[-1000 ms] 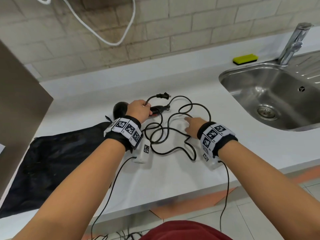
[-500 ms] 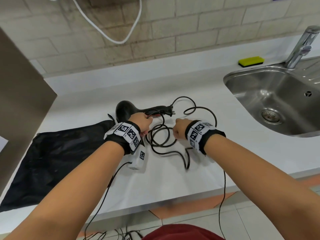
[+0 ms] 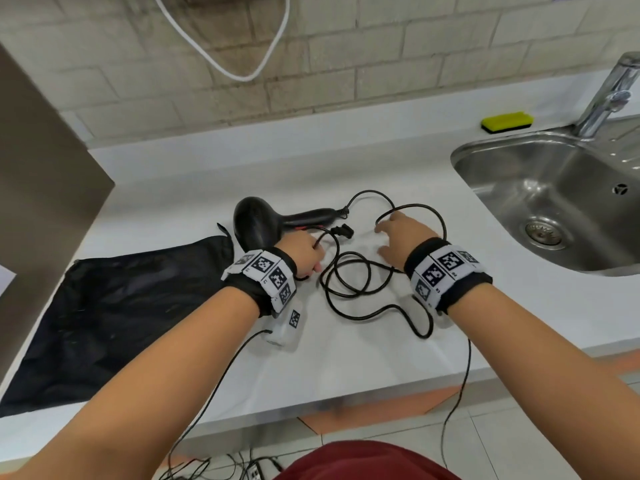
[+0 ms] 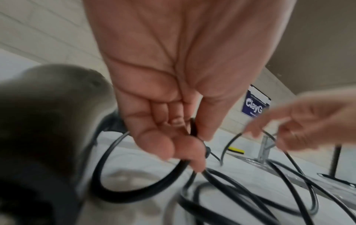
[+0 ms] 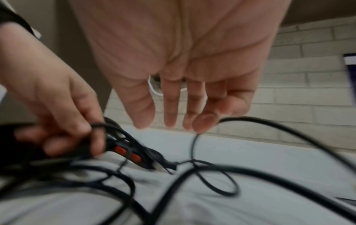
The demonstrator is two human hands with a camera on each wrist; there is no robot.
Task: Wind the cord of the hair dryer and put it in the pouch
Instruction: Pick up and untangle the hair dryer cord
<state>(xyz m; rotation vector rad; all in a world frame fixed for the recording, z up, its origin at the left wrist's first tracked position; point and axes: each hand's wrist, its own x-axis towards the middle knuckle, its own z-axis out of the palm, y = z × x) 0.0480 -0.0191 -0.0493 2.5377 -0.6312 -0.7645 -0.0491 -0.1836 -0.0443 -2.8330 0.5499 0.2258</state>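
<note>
Loosely, cord (image 3: pixel 360 271) between both hands.

3 views. Head view: high, looks forward and down over both forearms onto the white counter (image 3: pixel 346 358), brick wall at top, sink (image 3: pixel 540 188) at right. Left wrist view: low, very near, looks along the palm of the left hand (image 4: pixel 173 94) toward the tap; blurred. Right wrist view: low, very near, looks along the right hand (image 5: pixel 183 68) toward the wall; blurred. All 3 share the black cord (image 3: pixel 349 271) loops; each wrist view catches the other hand.
</note>
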